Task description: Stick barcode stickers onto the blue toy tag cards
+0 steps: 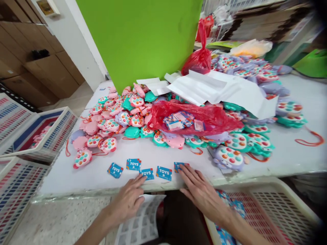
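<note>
Several blue cards printed "TOYS" lie in a loose row along the table's front edge. My left hand (130, 195) has its fingers stretched forward, fingertips at the lower edge of a middle card (147, 174). Flat on the table, my right hand (198, 183) rests its extended fingertips on the rightmost card (178, 166), covering part of it. Between the hands is another card (164, 173); two more, one of them the leftmost card (115, 170), sit farther left. Behind them, an open red plastic bag (217, 119) holds a pile of similar cards.
Pink, teal and purple animal-shaped toys (109, 124) with colourful buttons are heaped across the white table (84, 180). White paper sheets (199, 85) cover part of the heap. A green panel (143, 37) rises behind. Plastic baskets (278, 204) stand at right and left.
</note>
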A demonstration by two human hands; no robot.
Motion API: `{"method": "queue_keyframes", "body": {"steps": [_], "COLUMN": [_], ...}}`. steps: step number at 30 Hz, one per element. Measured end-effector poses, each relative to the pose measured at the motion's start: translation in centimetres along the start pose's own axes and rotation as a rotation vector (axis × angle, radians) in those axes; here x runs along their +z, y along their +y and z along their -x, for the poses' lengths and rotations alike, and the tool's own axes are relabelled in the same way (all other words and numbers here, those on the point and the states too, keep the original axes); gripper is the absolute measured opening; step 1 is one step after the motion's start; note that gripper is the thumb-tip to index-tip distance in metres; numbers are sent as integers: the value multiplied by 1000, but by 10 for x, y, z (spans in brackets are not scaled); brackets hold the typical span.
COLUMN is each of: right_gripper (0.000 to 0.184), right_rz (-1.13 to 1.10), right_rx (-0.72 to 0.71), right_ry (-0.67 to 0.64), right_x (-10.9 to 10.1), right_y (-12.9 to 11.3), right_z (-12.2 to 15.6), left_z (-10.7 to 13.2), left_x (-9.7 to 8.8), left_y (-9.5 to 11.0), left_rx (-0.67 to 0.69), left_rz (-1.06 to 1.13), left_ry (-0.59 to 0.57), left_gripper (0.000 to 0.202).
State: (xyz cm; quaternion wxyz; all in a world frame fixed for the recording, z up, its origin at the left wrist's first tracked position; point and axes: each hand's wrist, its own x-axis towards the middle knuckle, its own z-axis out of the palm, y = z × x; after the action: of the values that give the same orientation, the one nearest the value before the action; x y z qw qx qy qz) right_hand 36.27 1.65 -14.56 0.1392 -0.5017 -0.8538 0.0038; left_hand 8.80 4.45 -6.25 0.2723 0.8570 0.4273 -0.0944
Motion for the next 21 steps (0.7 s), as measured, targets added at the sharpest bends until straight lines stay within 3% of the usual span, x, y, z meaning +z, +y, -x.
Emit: {"method": "queue_keyframes", "body": {"steps": [5,9,21], "right_gripper": [48,39,45], "right_rz": [-130,-238,-209], "right_rx": [-115,-201,-244], "right_ry": [-71,-98,-103], "right_x": [-1,-2,-4], "right_y": [-30,-27,-19], "right_z": [-33,-49,-38], "left_z": [-3,-1,6], "left_x": [-3,-1,16], "left_y": [0,-6,-17], "left_rx": [-3,43,83], "left_rz": [-64,-54,-77], "left_ry": [-49,-33,58], "left_gripper": [23,23,25]}}
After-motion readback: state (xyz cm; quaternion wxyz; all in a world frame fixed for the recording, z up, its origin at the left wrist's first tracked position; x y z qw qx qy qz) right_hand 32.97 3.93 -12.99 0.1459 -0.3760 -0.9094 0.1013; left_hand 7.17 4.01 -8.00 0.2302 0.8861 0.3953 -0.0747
